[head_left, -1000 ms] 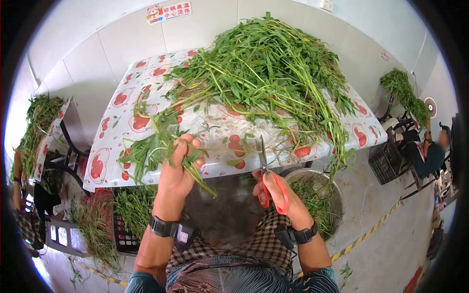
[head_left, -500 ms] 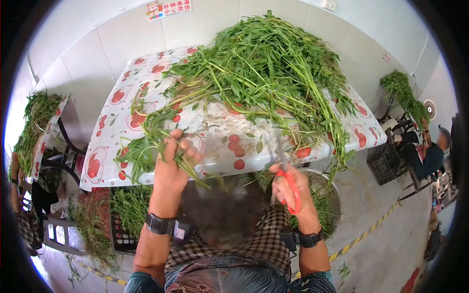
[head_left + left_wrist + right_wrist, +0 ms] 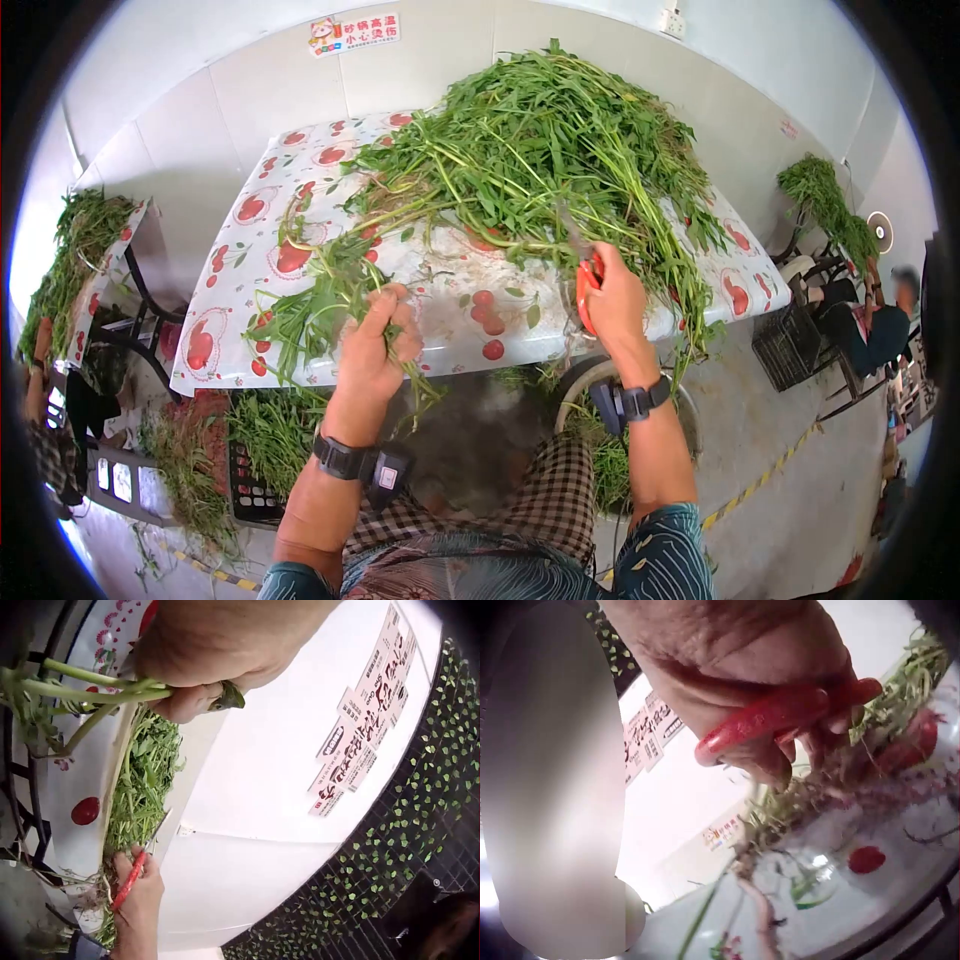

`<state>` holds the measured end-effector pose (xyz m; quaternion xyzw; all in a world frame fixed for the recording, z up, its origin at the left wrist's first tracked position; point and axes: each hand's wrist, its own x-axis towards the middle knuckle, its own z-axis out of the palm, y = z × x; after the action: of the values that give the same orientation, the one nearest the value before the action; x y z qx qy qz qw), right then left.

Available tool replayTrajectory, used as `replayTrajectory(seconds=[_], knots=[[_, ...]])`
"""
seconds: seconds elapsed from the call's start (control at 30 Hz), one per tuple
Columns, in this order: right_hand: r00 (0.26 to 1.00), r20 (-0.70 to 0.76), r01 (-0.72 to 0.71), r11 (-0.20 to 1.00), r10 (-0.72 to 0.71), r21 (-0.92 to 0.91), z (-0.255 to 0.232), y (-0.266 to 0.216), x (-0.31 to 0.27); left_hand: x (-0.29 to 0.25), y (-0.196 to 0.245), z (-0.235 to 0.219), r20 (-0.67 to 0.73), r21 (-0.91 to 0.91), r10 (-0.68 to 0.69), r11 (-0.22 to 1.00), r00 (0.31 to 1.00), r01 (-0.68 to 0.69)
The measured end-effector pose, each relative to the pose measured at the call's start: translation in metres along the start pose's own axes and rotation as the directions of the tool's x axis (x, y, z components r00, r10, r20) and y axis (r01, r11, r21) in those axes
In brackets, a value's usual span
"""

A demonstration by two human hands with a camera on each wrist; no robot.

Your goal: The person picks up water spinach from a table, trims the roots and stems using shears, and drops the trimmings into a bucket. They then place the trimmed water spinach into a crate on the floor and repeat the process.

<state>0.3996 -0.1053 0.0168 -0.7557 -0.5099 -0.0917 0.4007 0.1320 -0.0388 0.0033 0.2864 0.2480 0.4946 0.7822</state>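
Note:
My left hand (image 3: 378, 345) holds a bunch of leafy green stems (image 3: 325, 300) over the table's near edge. Cut-looking stalks (image 3: 90, 694) stick out from its curled fingers in the left wrist view. Red-handled scissors (image 3: 586, 295) are in my right hand (image 3: 622, 300), their blades pointing away over the near side of a big heap of greens (image 3: 570, 140). In the right wrist view, the fingertips (image 3: 776, 772) of that hand are right at stringy roots and stalks (image 3: 810, 795); I cannot tell whether they pinch any.
A patterned cloth covers the table (image 3: 240, 325). Below its edge stand a metal basin (image 3: 690, 405) with greens on the right and a black crate (image 3: 245, 490) of greens on the left. Another crate (image 3: 785, 340) and a seated person (image 3: 880, 325) are farther right.
My right hand, with the scissors, has moved away from the left hand's bunch, rightward, then forward over the table to the heap. The left hand stays in nearly the same place, still gripping its stems.

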Motion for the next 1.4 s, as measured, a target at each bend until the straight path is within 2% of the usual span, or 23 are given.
replayTrajectory(seconds=[0.07,0.13,0.17,0.27,0.3,0.4,0.43,0.53,0.57,0.67,0.7,0.8,0.83,0.9,0.93,0.97,1.0,1.1,1.23,1.27,1.3,1.4], knots=[[0.997,-0.004,-0.071,0.960,0.075,0.272,-0.007,-0.005,-0.002,-0.002,0.000,0.002,0.018,0.031,0.013,0.999,1.000,-0.013],[0.995,0.033,-0.099,0.820,0.097,0.563,-0.015,-0.008,-0.002,-0.004,-0.001,0.004,0.069,0.048,0.003,0.999,0.998,-0.006],[0.999,-0.019,-0.012,0.807,0.029,0.591,-0.018,-0.007,0.000,-0.003,-0.002,0.003,0.073,0.077,0.014,0.997,0.997,-0.020],[0.991,-0.131,0.097,0.694,-0.004,0.713,-0.022,-0.011,0.010,-0.003,-0.004,0.009,0.015,0.097,0.035,0.995,0.999,-0.036],[0.991,-0.129,0.076,0.666,0.030,0.742,-0.019,-0.008,0.013,-0.002,-0.002,0.009,0.019,0.095,0.029,0.995,0.999,-0.030],[0.998,-0.018,-0.027,0.689,0.058,0.724,-0.021,-0.008,0.013,0.001,0.004,0.013,0.046,0.024,-0.049,0.999,0.998,0.048],[0.999,-0.038,0.019,0.671,0.014,0.741,-0.021,-0.011,0.013,0.004,0.006,0.014,0.052,0.003,-0.059,0.998,0.997,0.059],[0.996,0.056,-0.009,0.547,-0.070,0.837,-0.023,-0.015,0.010,0.019,0.002,0.012,0.072,-0.049,-0.114,0.992,0.991,0.118],[0.991,0.060,0.027,0.608,-0.122,0.794,-0.025,-0.016,0.009,0.025,-0.001,0.006,0.135,-0.089,-0.113,0.988,0.984,0.125],[0.948,0.193,0.002,0.613,-0.252,0.790,-0.035,-0.025,0.004,0.033,-0.004,0.010,0.298,0.087,0.045,0.993,0.953,-0.074],[0.930,0.262,-0.028,0.662,-0.257,0.749,-0.042,-0.032,0.002,0.038,-0.002,0.015,0.271,0.052,0.000,0.999,0.963,-0.014],[0.885,0.342,-0.069,0.635,-0.317,0.769,-0.043,-0.030,-0.005,0.067,0.000,0.027,0.082,-0.001,-0.137,0.991,0.987,0.137],[0.847,0.404,-0.075,0.675,-0.345,0.734,-0.042,-0.022,-0.005,0.072,0.001,0.029,0.078,0.018,-0.157,0.988,0.985,0.156],[0.836,0.451,-0.141,0.671,-0.314,0.728,-0.044,-0.024,-0.010,0.080,0.002,0.031,0.068,0.054,-0.196,0.980,0.978,0.192],[0.828,0.475,-0.174,0.668,-0.299,0.724,-0.047,-0.027,-0.011,0.083,0.002,0.029,0.113,0.057,-0.232,0.972,0.966,0.227],[0.790,0.513,-0.135,0.721,-0.336,0.680,-0.052,-0.029,-0.011,0.087,0.002,0.027,0.156,0.061,-0.267,0.964,0.951,0.261],[0.788,0.526,-0.141,0.737,-0.321,0.661,-0.053,-0.030,-0.011,0.084,0.006,0.031,0.199,0.067,-0.302,0.953,0.932,0.294],[0.788,0.557,-0.165,0.781,-0.263,0.602,-0.052,-0.029,-0.014,0.067,0.024,0.039,0.224,-0.038,-0.174,0.982,0.959,0.187],[0.827,0.536,-0.161,0.841,-0.171,0.517,-0.049,-0.024,-0.012,0.066,0.047,0.027,0.400,-0.182,-0.087,0.968,0.912,0.173],[0.843,0.518,-0.151,0.858,-0.148,0.491,-0.048,-0.021,-0.011,0.067,0.055,0.024,0.377,-0.172,-0.030,0.980,0.926,0.102],[0.852,0.490,-0.076,0.884,-0.183,0.462,-0.046,-0.015,-0.010,0.065,0.065,0.025,0.356,-0.161,0.028,0.987,0.934,0.032],[0.879,0.456,-0.120,0.859,-0.141,0.497,-0.034,0.009,-0.006,0.060,0.100,0.021,0.333,-0.090,0.174,0.984,0.927,-0.153]])
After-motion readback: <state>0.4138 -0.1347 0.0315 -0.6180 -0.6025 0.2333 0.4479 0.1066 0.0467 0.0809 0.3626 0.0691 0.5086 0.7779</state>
